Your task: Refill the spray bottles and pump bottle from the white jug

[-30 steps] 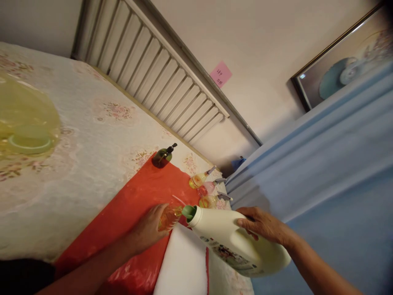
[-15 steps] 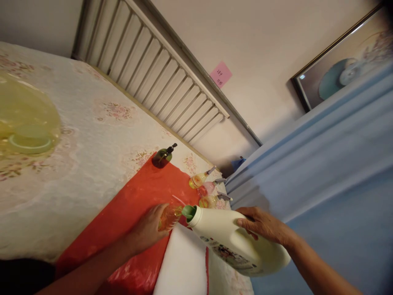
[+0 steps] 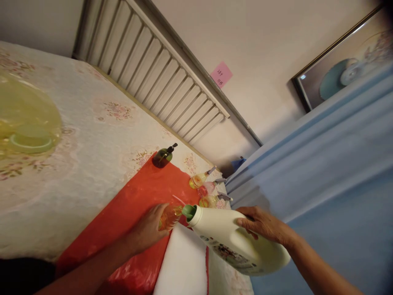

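My left hand [image 3: 147, 231] grips a small clear bottle [image 3: 170, 217] of amber liquid standing on a red plastic sheet [image 3: 135, 200]. In my right hand [image 3: 260, 224] is a large white jug [image 3: 236, 243] held by its handle and tilted over, its green spout [image 3: 188, 212] right at the small bottle's mouth. Any liquid flowing between them is too small to make out.
Three small pump bottles [image 3: 206, 189] stand in a row beyond the jug, and a dark green pump bottle [image 3: 163, 155] stands at the sheet's far corner. A yellow translucent lid [image 3: 26, 119] lies at left on the floral tablecloth. A white pad [image 3: 184, 266] lies below the jug; blue fabric [image 3: 322, 172] hangs at right.
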Available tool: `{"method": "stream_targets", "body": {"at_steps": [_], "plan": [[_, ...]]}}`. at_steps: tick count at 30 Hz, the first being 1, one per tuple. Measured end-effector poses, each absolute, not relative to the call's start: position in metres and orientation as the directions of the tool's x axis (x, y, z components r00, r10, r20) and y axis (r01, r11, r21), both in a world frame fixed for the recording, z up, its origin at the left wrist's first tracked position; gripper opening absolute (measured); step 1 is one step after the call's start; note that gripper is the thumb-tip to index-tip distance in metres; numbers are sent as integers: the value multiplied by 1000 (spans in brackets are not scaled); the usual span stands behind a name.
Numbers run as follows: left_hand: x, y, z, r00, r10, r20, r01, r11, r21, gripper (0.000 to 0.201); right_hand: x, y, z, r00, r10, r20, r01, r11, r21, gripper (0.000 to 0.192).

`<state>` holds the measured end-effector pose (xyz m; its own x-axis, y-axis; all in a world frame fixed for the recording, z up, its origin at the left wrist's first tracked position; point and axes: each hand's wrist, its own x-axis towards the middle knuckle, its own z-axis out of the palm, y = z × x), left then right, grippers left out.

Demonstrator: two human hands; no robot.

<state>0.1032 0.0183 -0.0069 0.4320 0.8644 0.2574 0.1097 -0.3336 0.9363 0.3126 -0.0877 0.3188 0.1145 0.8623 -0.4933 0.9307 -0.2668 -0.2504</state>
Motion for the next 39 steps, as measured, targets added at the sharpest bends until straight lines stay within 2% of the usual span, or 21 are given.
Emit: {"method": "stream_targets", "body": {"at_steps": [20,39], "plan": [[100,16,-1,425,875,230,118,-306,945,69,315,-86,318,110,867,-486,935,-256,-245,48],[102,18,-7,424,865,268,97,-338,936,67,310,-88,320,120,865,-487,938,-260,-231,43]]}}
